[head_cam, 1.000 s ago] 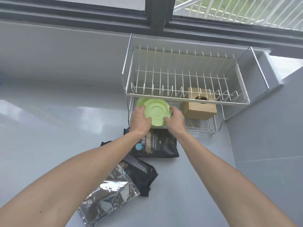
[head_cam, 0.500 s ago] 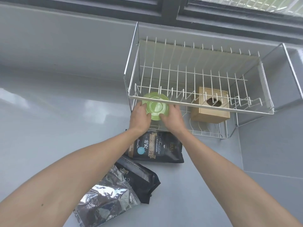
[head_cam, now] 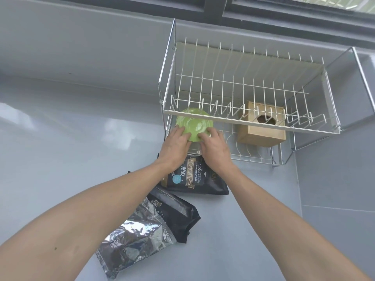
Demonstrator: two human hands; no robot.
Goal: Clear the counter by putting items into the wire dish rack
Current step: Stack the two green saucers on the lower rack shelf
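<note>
Green plate [head_cam: 194, 125] pushed deeper under upper rack [head_cam: 251, 120], both hands [head_cam: 175, 146] clamped on it, wooden box [head_cam: 261, 128] beside, coffee bags [head_cam: 195, 179] below

Bright, even daylight pours in from the window [head_cam: 284, 9] along the top edge. Soft white glare sits on the glossy grey counter [head_cam: 113, 128] at left, and sharper glints break up on the foil bag [head_cam: 134, 240]. Shadows are faint. Focus holds sharp at centre; the wide lens bends the dish rack [head_cam: 253, 118] and stretches both forearms near the bottom corners.
</note>
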